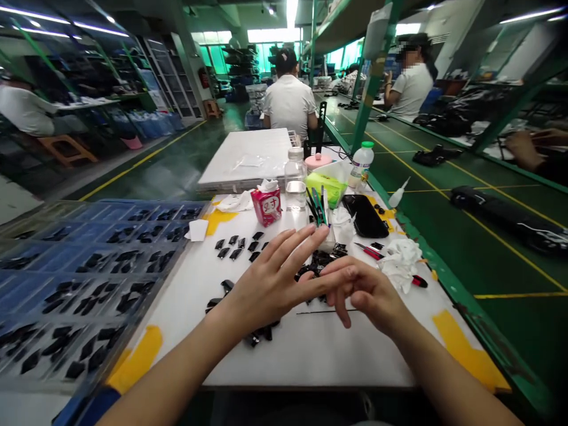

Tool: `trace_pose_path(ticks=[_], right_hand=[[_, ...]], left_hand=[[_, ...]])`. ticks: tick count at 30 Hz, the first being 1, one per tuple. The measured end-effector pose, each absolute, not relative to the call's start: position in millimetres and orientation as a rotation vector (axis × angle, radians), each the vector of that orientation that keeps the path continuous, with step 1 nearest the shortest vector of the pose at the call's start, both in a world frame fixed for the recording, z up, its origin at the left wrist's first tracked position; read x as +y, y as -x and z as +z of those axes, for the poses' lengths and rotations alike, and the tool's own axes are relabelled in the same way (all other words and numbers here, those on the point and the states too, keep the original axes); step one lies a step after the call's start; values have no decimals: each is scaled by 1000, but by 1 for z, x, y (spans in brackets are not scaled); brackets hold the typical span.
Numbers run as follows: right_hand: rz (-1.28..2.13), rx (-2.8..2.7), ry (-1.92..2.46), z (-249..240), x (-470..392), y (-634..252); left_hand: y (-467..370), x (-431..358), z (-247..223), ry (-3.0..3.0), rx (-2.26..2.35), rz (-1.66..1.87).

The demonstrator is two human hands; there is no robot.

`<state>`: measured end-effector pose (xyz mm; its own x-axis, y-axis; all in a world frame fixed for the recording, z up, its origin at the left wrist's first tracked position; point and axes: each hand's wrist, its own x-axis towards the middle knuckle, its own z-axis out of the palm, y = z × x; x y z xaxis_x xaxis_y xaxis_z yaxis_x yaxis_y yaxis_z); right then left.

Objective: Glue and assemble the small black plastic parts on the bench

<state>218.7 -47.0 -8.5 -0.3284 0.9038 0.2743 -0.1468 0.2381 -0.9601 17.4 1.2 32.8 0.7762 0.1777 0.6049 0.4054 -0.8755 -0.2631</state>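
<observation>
Over the white work surface, my left hand is stretched out flat with its fingers apart and nothing in it. My right hand meets it from the right. Its fingers are loosely bent and spread, and the left index finger overlaps them; whether they press on it I cannot tell. Beneath and behind both hands lies a pile of small glossy black parts, partly hidden. Several black pieces lie in rows left of the fingers. More dark parts lie below my left wrist.
Divided trays of black pieces flank the left side. Beyond my hands stand a red tissue pack, tweezers, a clear jar and a green-capped bottle. At right lie a phone and crumpled tissue. A co-worker sits ahead.
</observation>
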Motion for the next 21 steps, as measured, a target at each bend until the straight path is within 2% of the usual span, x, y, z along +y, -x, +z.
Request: trace_pose_path(ticks=[7, 11, 16, 21], right_hand=[[1498, -1314, 781, -1, -59, -209], [1502, -1358, 761, 3, -61, -210], [1479, -1433, 811, 1, -60, -213], [1571, -1304, 900, -2, -60, -212]], left_hand=[[-25, 10, -4, 2631, -374, -995], [-24, 4, -1, 2763, -505, -1070], [-19, 5, 2, 2876, -460, -1042], [-15, 6, -4, 2890, -467, -1012]])
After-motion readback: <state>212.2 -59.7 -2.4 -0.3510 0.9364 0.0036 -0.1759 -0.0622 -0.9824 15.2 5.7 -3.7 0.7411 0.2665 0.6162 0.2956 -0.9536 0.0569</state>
